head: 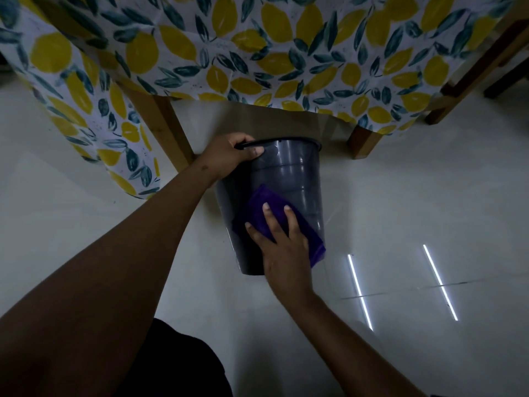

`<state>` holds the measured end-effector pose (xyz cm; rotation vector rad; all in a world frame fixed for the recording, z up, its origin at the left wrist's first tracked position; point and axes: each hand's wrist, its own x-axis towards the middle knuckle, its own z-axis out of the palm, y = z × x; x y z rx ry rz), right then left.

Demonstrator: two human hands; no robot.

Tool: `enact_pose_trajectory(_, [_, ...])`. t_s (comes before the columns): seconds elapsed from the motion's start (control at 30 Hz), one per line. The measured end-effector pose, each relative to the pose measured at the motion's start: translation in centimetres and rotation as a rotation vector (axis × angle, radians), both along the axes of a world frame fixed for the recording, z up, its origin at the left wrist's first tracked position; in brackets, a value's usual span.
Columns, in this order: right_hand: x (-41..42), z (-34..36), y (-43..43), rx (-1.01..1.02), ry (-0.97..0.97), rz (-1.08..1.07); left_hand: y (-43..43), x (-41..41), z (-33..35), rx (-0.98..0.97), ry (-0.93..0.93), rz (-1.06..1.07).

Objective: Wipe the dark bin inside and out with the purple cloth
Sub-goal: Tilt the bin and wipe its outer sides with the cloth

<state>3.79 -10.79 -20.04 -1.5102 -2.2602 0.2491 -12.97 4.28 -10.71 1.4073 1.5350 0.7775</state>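
Purple cloth (pixel 279 224) is pressing flat against the outer wall of the dark bin (pixel 289 179), and the right hand (pixel 282 247) is spreading its fingers over it, palm down, pinning the cloth rather than clenching it. Up at the rim, the left hand (pixel 233 156) is gripping the bin's edge, thumb on the outside, fingers hooked over the lip, steadying it. The bin is sitting on the pale tiled floor (pixel 429 196), tipped so its mouth is pointing away from the person, its long axis running from the rim at the far end to the base near the right wrist. The right hand is working near the base end, so the run of unwiped wall is lying ahead of it, toward the rim and the left hand; judging from that, the next stroke is likely going up along that axis. The inside is not showing. Behind, a lemon-print tablecloth (pixel 257 53) is hanging over a wooden-legged counter (pixel 169 133), and the room is dim, with bright light strips (pixel 359 290) reflecting off the floor.
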Motion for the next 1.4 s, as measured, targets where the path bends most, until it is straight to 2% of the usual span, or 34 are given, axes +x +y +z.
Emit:
enact_pose_trajectory(0.07, [0.2,1.1,2.5,-0.019,0.098,-0.055,-0.2,-0.2,0.0,-0.015,-0.03,0.001])
enact_pose_trajectory(0.2, [1.3,2.4,6.6,-0.224,0.513,-0.345,-0.5,-0.6,-0.2,0.009,-0.046,0.024])
enact_pose_trajectory(0.27, [1.8,2.1,6.5,-0.282,0.589,-0.427,-0.5,-0.7,-0.3,0.026,-0.034,0.034])
enact_pose_trajectory(0.37, [1.2,1.3,3.4,-0.189,0.463,-0.402,-0.1,-0.3,-0.5,0.051,-0.004,0.01])
enact_pose_trajectory(0.53, [-0.5,-0.3,-1.4,-0.066,-0.001,-0.157,0.5,0.3,-1.0,0.081,0.021,0.026])
enact_pose_trajectory(0.67, [-1.2,-0.3,-1.8,-0.08,-0.089,-0.099,0.6,0.3,-0.9,0.087,0.044,-0.019])
enact_pose_trajectory(0.8, [0.2,-0.2,-0.7,0.028,-0.138,0.055,0.5,0.5,-0.5,0.083,0.072,-0.069])
enact_pose_trajectory(0.87, [1.2,0.1,0.8,0.033,-0.092,0.014,0.4,0.4,-0.3,0.094,0.078,-0.064])
enact_pose_trajectory(0.97, [2.1,1.0,3.6,-0.061,0.222,-0.223,0.1,0.5,0.0,0.106,0.09,-0.066])
enact_pose_trajectory(1.03, [2.2,1.4,4.9,-0.115,0.397,-0.304,0.0,0.6,0.1,0.109,0.101,-0.065])
enact_pose_trajectory(1.1, [1.7,1.8,5.0,-0.128,0.414,-0.321,-0.1,0.4,0.0,0.112,0.108,-0.058])
enact_pose_trajectory(1.2, [0.7,1.9,3.0,-0.096,0.221,-0.262,-0.2,0.0,-0.3,0.111,0.129,-0.033])
enact_pose_trajectory(1.3, [0.2,0.2,-0.2,-0.037,-0.124,-0.005,-0.2,0.0,-0.6,0.13,0.147,-0.004])
enact_pose_trajectory(1.4, [-0.3,-1.3,-1.8,-0.029,-0.225,0.142,-0.3,0.0,-0.5,0.12,0.126,-0.023])
